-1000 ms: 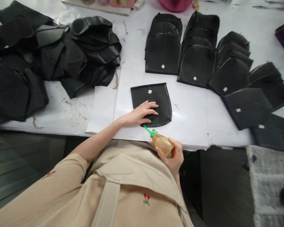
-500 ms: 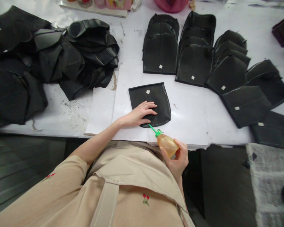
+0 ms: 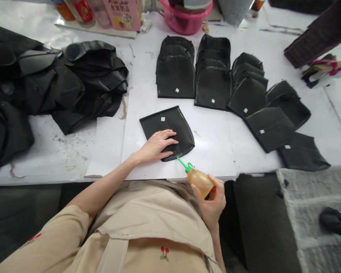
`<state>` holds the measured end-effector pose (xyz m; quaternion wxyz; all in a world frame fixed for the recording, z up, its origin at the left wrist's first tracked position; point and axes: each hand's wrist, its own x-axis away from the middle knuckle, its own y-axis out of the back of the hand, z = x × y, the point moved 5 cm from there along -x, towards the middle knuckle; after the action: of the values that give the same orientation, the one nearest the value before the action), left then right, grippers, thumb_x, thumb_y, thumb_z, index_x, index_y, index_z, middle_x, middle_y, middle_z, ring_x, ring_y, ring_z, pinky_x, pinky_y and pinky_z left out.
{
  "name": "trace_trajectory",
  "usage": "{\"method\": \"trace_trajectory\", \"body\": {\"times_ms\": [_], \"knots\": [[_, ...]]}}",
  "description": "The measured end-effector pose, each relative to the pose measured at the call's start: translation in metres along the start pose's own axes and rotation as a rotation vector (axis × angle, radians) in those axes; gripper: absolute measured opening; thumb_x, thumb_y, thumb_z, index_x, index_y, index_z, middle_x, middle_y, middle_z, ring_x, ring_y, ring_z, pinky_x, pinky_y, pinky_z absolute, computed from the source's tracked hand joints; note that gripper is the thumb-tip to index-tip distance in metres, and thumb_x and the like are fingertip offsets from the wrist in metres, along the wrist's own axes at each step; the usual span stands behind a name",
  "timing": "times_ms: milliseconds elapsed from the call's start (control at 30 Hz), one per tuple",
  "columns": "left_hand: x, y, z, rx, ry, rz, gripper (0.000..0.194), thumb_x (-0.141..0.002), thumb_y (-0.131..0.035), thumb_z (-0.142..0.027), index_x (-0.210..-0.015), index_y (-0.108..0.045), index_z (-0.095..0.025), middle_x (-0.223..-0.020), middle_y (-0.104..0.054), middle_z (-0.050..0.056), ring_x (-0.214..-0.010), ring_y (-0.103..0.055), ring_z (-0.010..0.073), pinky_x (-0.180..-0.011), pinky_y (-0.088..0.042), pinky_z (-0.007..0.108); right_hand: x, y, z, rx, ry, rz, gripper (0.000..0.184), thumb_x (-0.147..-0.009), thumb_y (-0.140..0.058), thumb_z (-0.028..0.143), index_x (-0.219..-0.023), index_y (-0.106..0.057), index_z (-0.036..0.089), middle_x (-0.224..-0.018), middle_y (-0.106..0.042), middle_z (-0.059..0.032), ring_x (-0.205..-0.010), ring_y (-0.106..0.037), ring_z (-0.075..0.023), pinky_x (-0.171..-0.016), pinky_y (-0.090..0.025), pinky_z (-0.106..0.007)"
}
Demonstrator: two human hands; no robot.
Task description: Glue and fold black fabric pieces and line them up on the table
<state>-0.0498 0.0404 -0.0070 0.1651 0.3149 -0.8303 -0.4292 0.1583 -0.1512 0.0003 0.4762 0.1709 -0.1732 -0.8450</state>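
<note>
A black leather-like piece (image 3: 182,129) with a small white tag lies on the white table in front of me. My left hand (image 3: 159,146) rests flat on it, fingers spread, near its rounded edge. My right hand (image 3: 213,195) is wrapped round a squeeze bottle (image 3: 200,181) of amber liquid with a green nozzle. The tip of the nozzle meets the piece's rounded near edge, just right of my left thumb. Along that edge runs a thin shiny line.
Rows of overlapping black pieces (image 3: 213,85) fan out at the back and right. A heap of black pieces (image 3: 68,79) covers the left side. Behind stand a pink basin (image 3: 184,19) and a pink carton (image 3: 123,15). The table's front edge (image 3: 147,178) is close to my body.
The view has shifted, showing more of the table's back. The black piece has turned slightly counterclockwise under my left hand, and the nozzle tip sits farther right along its rounded edge.
</note>
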Motion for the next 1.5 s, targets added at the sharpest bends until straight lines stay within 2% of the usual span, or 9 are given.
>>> {"method": "trace_trajectory", "body": {"times_ms": [133, 233, 400, 600, 700, 833, 1067, 1267, 1500], "knots": [[-0.007, -0.003, -0.003, -0.065, 0.044, -0.026, 0.037, -0.091, -0.066, -0.038, -0.125, -0.066, -0.024, -0.147, -0.052, 0.011, -0.139, -0.044, 0.0292, -0.111, -0.037, 0.048, 0.003, 0.002, -0.017, -0.298, -0.349, -0.013, 0.05, -0.078, -0.078, 0.043, -0.12, -0.062, 0.021, -0.111, -0.067, -0.0081, -0.091, -0.067, -0.0243, -0.069, -0.058, -0.035], [-0.018, -0.004, -0.008, -0.15, 0.097, -0.063, 0.04, -0.09, -0.067, -0.046, -0.123, -0.068, -0.023, -0.143, -0.055, 0.013, -0.135, -0.046, 0.0307, -0.107, -0.038, 0.049, -0.004, 0.005, -0.026, -0.545, -0.427, -0.079, 0.047, -0.089, -0.06, 0.053, -0.122, -0.06, 0.019, -0.105, -0.068, -0.0101, -0.079, -0.067, -0.0226, -0.058, -0.054, -0.032], [-0.035, -0.002, -0.015, -0.217, 0.023, 0.047, 0.054, -0.089, -0.066, -0.057, -0.13, -0.065, -0.022, -0.142, -0.055, 0.015, -0.131, -0.048, 0.0319, -0.099, -0.042, 0.046, -0.02, 0.023, -0.024, -0.584, -0.308, -0.205, 0.04, -0.098, -0.043, 0.05, -0.118, -0.06, 0.021, -0.111, -0.065, -0.0106, -0.086, -0.067, -0.0228, -0.065, -0.054, -0.035], [-0.038, -0.003, -0.016, -0.283, 0.038, 0.038, 0.056, -0.087, -0.069, -0.057, -0.129, -0.065, -0.021, -0.139, -0.056, 0.016, -0.127, -0.049, 0.0329, -0.094, -0.043, 0.044, -0.009, 0.034, -0.019, -0.467, -0.301, -0.311, 0.047, -0.079, -0.073, 0.044, -0.118, -0.06, 0.021, -0.105, -0.062, -0.0061, -0.078, -0.063, -0.0195, -0.054, -0.048, -0.026], [-0.039, -0.011, -0.02, -0.34, 0.057, -0.011, 0.054, -0.086, -0.07, -0.055, -0.128, -0.065, -0.021, -0.138, -0.056, 0.017, -0.125, -0.049, 0.035, -0.092, -0.042, 0.046, 0.002, 0.03, -0.021, -0.268, -0.331, -0.272, 0.052, -0.075, -0.079, 0.042, -0.118, -0.061, 0.02, -0.11, -0.064, -0.0072, -0.089, -0.065, -0.0232, -0.064, -0.056, -0.031], [-0.042, -0.019, -0.026, -0.396, 0.101, -0.052, 0.051, -0.086, -0.073, -0.048, -0.128, -0.064, -0.021, -0.138, -0.055, 0.019, -0.124, -0.048, 0.038, -0.091, -0.042, 0.049, 0.008, 0.026, -0.017, -0.129, -0.266, -0.228, 0.054, -0.074, -0.082, 0.041, -0.119, -0.061, 0.02, -0.113, -0.063, -0.0075, -0.097, -0.067, -0.0247, -0.081, -0.06, -0.04], [-0.045, -0.021, -0.03, -0.431, 0.131, -0.073, 0.051, -0.085, -0.073, -0.049, -0.125, -0.064, -0.019, -0.136, -0.056, 0.019, -0.121, -0.049, 0.0379, -0.087, -0.043, 0.049, 0.006, 0.018, -0.012, -0.049, -0.076, -0.155, 0.054, -0.074, -0.084, 0.037, -0.119, -0.06, 0.021, -0.109, -0.06, -0.0066, -0.099, -0.064, -0.0242, -0.082, -0.06, -0.041], [-0.044, -0.018, -0.028, -0.404, 0.157, -0.07, 0.048, -0.088, -0.071, -0.048, -0.127, -0.063, -0.022, -0.137, -0.055, 0.018, -0.123, -0.048, 0.0366, -0.09, -0.044, 0.048, 0.009, 0.011, -0.016, 0.048, 0.031, -0.173, 0.055, -0.076, -0.083, 0.038, -0.121, -0.058, 0.022, -0.109, -0.059, -0.0072, -0.1, -0.063, -0.0252, -0.083, -0.059, -0.045], [-0.045, -0.011, -0.026, -0.357, 0.13, -0.002, 0.062, -0.082, -0.074, -0.057, -0.129, -0.063, -0.018, -0.136, -0.055, 0.018, -0.123, -0.049, 0.0371, -0.09, -0.046, 0.047, 0.006, 0.009, -0.01, 0.155, 0.176, -0.193, 0.056, -0.076, -0.084, 0.036, -0.124, -0.058, 0.022, -0.11, -0.061, -0.0092, -0.102, -0.063, -0.0267, -0.087, -0.057, -0.047]]}}
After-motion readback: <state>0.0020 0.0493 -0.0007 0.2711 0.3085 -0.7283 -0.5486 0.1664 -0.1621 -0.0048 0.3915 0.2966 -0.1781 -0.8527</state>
